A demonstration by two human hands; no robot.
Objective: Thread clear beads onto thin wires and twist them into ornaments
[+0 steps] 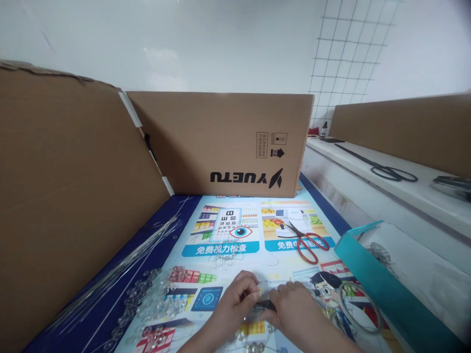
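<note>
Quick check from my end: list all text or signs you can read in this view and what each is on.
"YUETU", upside down, on the cardboard box.
An arrow mark and small boxed symbols on the same box: print too small to read.
"免费视力检查" on the printed poster under the eye chart.
Poster's second blue banner, partly covered by the red scissors: not fully readable.

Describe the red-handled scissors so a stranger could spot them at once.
Start at the upside-down YUETU cardboard box standing at the back. On the colourful poster before it, right of centre, lie the red-handled scissors. Their red loops distinguish them from the black scissors on the white ledge.
</note>
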